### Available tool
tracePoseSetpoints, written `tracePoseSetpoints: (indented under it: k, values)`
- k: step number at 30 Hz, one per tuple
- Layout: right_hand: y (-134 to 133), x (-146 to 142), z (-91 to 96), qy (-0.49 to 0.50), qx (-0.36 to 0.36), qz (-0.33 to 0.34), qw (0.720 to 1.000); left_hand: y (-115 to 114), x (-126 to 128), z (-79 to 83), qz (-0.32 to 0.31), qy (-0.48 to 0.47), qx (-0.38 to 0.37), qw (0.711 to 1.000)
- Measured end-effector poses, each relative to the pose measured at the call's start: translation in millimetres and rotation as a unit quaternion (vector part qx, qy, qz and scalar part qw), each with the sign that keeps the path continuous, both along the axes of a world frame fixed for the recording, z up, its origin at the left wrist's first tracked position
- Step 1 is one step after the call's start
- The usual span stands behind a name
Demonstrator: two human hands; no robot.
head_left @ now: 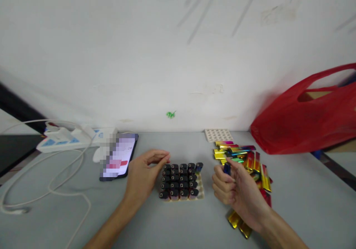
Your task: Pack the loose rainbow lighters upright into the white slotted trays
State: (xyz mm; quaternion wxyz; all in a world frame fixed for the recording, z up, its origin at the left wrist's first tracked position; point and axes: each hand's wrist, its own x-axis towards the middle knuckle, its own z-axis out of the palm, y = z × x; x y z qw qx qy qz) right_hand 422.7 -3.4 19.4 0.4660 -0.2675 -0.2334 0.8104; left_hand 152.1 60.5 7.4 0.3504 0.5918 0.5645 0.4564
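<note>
Lighter (227,168), right grip (239,190), axis near upright

I see both forearms (115,221) slanting inward, the left hand (144,171) arched, the right hand (237,186) loosely curled.

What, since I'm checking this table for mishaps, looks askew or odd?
One black-topped piece at the tray's far right corner seems to lean outward, unlike its straighter neighbours. A green mark stands out on the pale wall.
</note>
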Motion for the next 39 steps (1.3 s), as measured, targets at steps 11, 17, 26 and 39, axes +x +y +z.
tracePoseSetpoints:
  k: [11,17,26,39]
  values:
    - [-3,2,-4.3,-0.009,0.001,-0.021,1.000,2,4,-5.0,-0.049,-0.091,-0.025,0.994]
    - [1,3,0.1,0.001,-0.007,-0.037,0.999,4,3,-8.2,-0.062,-0.162,-0.038,0.984]
    - [-4,-7,0.6,-0.133,0.036,-0.102,0.985,6,0,-8.6,-0.056,-0.166,-0.046,0.983]
    - [-6,1,-1.1,-0.498,0.351,-0.126,0.783,8,-1,-10.7,-0.024,-0.063,0.002,0.998]
